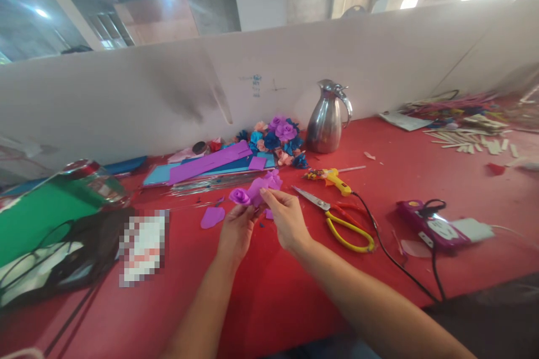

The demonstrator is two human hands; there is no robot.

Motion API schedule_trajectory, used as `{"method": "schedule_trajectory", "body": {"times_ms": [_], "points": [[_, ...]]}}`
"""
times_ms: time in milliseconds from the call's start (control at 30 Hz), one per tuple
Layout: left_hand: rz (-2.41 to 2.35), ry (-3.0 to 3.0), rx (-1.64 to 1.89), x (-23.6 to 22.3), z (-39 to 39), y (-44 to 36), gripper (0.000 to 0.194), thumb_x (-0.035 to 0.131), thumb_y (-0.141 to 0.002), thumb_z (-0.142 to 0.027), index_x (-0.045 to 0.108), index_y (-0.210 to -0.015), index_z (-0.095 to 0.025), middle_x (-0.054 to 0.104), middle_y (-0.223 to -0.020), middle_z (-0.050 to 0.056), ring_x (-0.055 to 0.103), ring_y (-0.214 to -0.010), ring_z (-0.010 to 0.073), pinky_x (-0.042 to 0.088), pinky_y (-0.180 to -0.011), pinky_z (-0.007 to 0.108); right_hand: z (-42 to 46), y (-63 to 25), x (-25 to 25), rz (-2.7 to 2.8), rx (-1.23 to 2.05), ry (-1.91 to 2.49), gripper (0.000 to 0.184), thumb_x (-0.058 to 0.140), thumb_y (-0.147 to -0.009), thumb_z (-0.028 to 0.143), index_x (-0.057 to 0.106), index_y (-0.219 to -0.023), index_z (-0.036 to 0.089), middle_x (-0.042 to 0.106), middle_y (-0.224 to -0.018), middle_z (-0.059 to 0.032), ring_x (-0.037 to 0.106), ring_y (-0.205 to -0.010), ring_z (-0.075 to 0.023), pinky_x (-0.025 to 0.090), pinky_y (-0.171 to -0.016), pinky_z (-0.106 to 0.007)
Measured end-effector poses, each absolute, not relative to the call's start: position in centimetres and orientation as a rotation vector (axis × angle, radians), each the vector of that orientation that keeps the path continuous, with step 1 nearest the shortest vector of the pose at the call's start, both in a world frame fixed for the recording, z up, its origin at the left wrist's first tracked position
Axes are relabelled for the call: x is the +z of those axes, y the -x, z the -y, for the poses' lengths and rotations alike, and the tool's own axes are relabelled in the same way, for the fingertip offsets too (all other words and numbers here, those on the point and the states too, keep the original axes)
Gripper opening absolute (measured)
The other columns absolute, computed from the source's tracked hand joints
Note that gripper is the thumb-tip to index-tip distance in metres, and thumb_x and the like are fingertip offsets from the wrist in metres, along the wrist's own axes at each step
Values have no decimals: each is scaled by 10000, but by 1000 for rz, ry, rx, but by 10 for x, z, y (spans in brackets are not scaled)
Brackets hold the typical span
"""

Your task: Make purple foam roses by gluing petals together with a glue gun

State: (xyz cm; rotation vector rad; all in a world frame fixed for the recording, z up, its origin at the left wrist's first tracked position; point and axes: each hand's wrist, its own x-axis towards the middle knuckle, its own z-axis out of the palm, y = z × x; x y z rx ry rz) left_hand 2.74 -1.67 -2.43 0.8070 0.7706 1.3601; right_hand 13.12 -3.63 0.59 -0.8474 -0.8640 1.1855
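My left hand (236, 231) is closed around the base of a purple paper rose (240, 196), whose rolled centre faces up. Pinched in my right hand (288, 219) is a purple paper petal (256, 189), right beside the rose. Another purple paper flower (273, 179) shows just behind my right fingers. On the table to the left of my hands lies a loose purple petal (213, 217). Scissors (337, 221) with red and yellow handles lie to the right, blades apart. Beyond them rests a yellow hot glue gun (332, 179) with a black cord.
Purple paper strips (210, 162) and blue sheets lie behind my hands, near a heap of paper flowers (280, 137). A steel jug (326, 118) stands by the partition. Rightward are a purple power strip (433, 224) and wooden sticks (471, 140); leftward, a dark bag (96, 241).
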Motion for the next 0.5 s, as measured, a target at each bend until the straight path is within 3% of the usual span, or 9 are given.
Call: {"method": "schedule_trajectory", "body": {"times_ms": [500], "points": [[-760,-793,1345,-25,17,-28,214,820,-565,-233,726,-748,-174,743,-815,50,679,-820,195,504,-876,362,38,-130,6,868,1184,791,282,596,-769,392,657,-613,165,553,-587,12,463,-614,-126,382,-612,-247]]}}
